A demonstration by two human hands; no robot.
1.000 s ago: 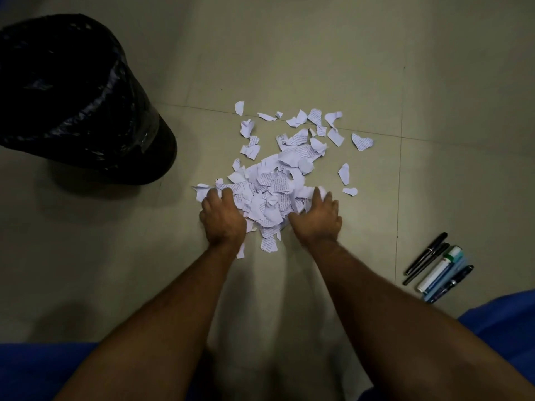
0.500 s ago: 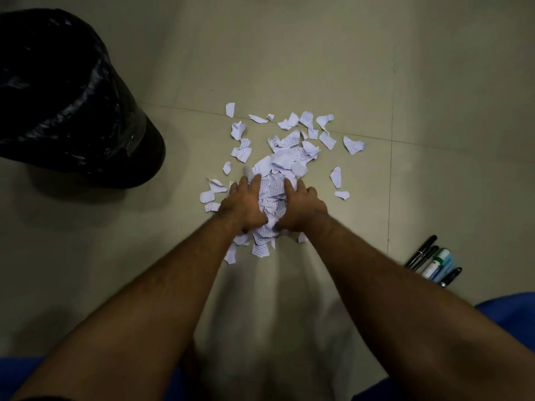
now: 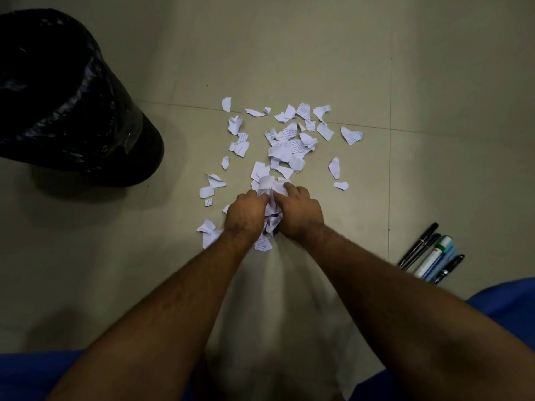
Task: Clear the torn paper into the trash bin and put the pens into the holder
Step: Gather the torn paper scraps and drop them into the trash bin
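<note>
Torn printed paper scraps (image 3: 289, 146) lie scattered on the tiled floor in the middle of the view. My left hand (image 3: 246, 217) and my right hand (image 3: 299, 211) are pressed together, fingers curled round a bunch of scraps (image 3: 270, 209) squeezed between them. Loose scraps remain beyond and to the left of my hands. A black trash bin (image 3: 69, 99) lined with a black bag stands at the upper left. Several pens and markers (image 3: 431, 256) lie side by side on the floor at the right. No holder is visible.
Pale floor tiles with grout lines (image 3: 389, 175) surround the pile. My knees in blue fabric (image 3: 503, 302) fill the bottom corners. Bare floor lies between the bin and the scraps.
My hands have swept inward from the sides of the pile and closed together, gathering the near scraps into a bunch. The pile between them has shrunk.
</note>
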